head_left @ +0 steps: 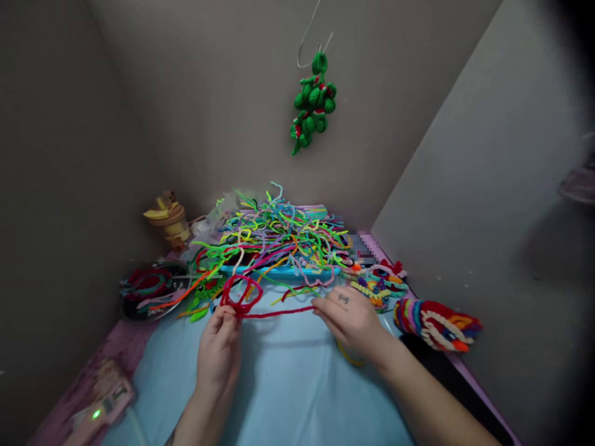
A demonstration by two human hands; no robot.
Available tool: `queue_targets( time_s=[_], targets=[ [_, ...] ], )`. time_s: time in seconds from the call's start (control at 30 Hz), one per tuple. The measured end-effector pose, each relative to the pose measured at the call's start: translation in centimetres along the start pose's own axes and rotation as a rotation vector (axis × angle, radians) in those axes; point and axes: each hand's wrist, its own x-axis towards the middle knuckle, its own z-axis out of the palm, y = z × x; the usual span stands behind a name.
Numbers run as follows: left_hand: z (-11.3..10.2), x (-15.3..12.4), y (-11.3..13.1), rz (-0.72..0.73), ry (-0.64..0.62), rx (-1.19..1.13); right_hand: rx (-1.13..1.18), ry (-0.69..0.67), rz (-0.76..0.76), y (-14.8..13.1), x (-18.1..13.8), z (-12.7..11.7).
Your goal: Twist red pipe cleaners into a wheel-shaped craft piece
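Note:
Red pipe cleaners [277, 313], several of them bent into loops, stretch between my two hands above the blue cloth [297, 384]. My left hand [220, 344] pinches them where the looped part meets a straight length. Its fingertips are pressed together just below the loops. The straight length runs to the right, its end pinched by my right hand [351, 319]. A yellow curved piece [349, 354] shows partly under my right hand. Just behind the hands, a blue tray [283, 271] bears a big tangled heap of colourful pipe cleaners [283, 235].
A dark round plate [155, 310] with coiled pieces lies left. Behind it stands a yellow-brown pot [174, 226]. Colourful braided pieces [439, 325] lie at the right edge. A pink device [105, 409] with a green light sits front left. A green ornament [313, 102] hangs above.

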Motion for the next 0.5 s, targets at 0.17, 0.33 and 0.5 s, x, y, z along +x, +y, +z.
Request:
queue_targets(
  time_s=[0.17,0.33,0.5],
  targets=[
    [-0.1,0.1,0.9,0.044,0.012,-0.037,-0.034,-0.082,0.167,3.1,-0.6,-2.4],
    [0.3,-1.2,-0.1,0.003,-0.038,0.029,-0.063,-0.333,0.361,4.9,-1.0,-2.1],
    [1.0,-3.1,-2.4,-0.043,-0.115,0.368,-0.045,-0.434,0.323,1.3,0.0,-0.4]
  ],
)
